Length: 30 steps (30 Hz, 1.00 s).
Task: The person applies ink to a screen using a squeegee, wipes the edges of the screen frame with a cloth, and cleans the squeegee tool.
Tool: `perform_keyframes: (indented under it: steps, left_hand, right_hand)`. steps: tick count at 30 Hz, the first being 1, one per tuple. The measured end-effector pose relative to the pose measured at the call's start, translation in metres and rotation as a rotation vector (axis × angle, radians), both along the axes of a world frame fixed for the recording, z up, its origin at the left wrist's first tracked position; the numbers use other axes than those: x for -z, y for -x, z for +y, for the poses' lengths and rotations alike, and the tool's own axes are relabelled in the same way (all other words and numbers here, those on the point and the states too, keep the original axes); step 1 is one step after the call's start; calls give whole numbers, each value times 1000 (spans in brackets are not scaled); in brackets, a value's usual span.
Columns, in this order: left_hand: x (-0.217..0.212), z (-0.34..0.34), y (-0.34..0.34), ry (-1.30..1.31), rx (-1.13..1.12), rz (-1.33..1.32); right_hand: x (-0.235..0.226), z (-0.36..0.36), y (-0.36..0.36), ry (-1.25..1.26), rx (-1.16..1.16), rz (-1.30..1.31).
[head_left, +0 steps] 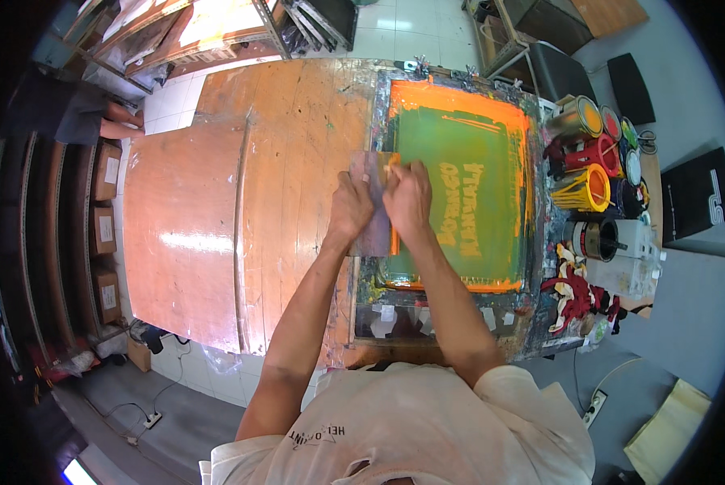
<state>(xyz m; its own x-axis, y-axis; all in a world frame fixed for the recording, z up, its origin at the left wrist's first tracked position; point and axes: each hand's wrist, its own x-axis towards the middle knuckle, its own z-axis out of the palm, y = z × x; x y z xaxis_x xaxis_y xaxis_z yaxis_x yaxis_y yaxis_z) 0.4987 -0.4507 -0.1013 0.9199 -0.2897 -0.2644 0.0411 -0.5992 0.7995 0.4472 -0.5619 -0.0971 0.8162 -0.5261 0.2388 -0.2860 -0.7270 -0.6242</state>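
Observation:
A flat, wide squeegee (370, 241) with an orange-inked edge lies at the left border of a printing screen. My left hand (351, 207) is closed on its left side, fingers over the board. At the inked edge, my right hand (409, 200) is closed with its fingers bent; I cannot make out what is pinched in them. The framed screen (508, 242) has a green mesh with pale lettering. Orange ink (459, 99) lies thick along its far end and streaks down its right side.
Ink-smeared cans and tubs (595, 187) crowd the right side, beside a dark can (593, 240), a clear plastic container (636, 250) and stained rags (577, 295). A smooth board (184, 210) covers the table's left part. A person's legs (121, 123) show at far left, near shelves (63, 242).

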Motion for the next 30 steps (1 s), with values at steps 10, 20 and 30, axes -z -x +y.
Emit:
perform_keyframes:
  steps: [10,20,30]
  left_hand:
    - [8,2,-3,-2,-2,-58]
    - [15,2,-4,-5,-2,-117]
    - [10,2,-7,-32,-20,-65]
  right_hand:
    - [1,-6,2,-115,-41,-22]
    - [-2,10,45,-224,-80,-38]
    - [-29,20,139,-710,-88,-6]
